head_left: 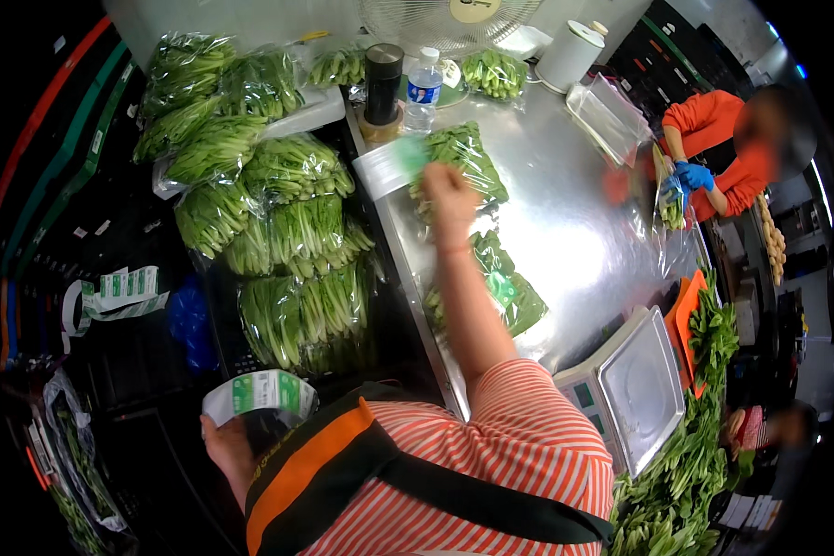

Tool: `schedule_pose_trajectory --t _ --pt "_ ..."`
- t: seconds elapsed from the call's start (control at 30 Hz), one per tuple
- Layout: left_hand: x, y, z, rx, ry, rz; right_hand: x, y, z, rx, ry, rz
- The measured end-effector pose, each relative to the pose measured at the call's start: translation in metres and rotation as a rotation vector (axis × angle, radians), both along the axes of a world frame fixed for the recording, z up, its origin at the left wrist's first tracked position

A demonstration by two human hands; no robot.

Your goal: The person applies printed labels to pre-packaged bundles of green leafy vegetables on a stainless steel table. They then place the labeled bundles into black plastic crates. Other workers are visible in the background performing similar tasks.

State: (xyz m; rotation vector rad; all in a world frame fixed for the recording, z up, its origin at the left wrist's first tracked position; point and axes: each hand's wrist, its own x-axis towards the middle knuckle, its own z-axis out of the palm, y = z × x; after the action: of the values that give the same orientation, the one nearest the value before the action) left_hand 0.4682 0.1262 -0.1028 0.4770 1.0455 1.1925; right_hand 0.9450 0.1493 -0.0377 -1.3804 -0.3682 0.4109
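Note:
My left hand (229, 447) grips a strip of printed labels (273, 393), white and green, curling up at the lower left. Over the metal table my right hand (451, 199) is closed with fingers bunched, blurred by motion. At its fingertips is a smeared white and green label (391, 166). Just beyond that hand lies a clear bag of leafy greens (468, 157). Nearer to me, partly behind my right forearm, a second bag of greens (519, 301) carries a green sticker (502, 289).
Several bagged greens (306, 227) are stacked left of the table. A black cylinder (383, 83), water bottle (423, 93) and fan (449, 23) stand at the back. A scale (635, 389) sits right, beside loose greens (681, 473). A blue-gloved co-worker (723, 157) handles a bag opposite.

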Motion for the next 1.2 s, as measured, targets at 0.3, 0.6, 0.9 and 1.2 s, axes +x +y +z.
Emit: schedule_pose_trajectory --t 0.3,0.6,0.9,1.2 --pt "0.037 0.007 0.062 0.105 0.236 -0.322 0.007 0.082 -0.029 -0.306 -1.099 0.254" --pt "0.022 -0.056 0.074 -0.295 0.642 -0.620 -0.034 0.199 -0.080 -0.764 -1.495 0.543" --pt "-0.006 -0.034 -0.004 -0.273 0.158 -0.194 -0.145 0.076 -0.078 -0.106 -0.996 0.992" --pt "-0.003 -0.024 -0.007 -0.153 0.081 0.085 -0.315 -0.011 -0.068 0.129 -0.996 1.305"
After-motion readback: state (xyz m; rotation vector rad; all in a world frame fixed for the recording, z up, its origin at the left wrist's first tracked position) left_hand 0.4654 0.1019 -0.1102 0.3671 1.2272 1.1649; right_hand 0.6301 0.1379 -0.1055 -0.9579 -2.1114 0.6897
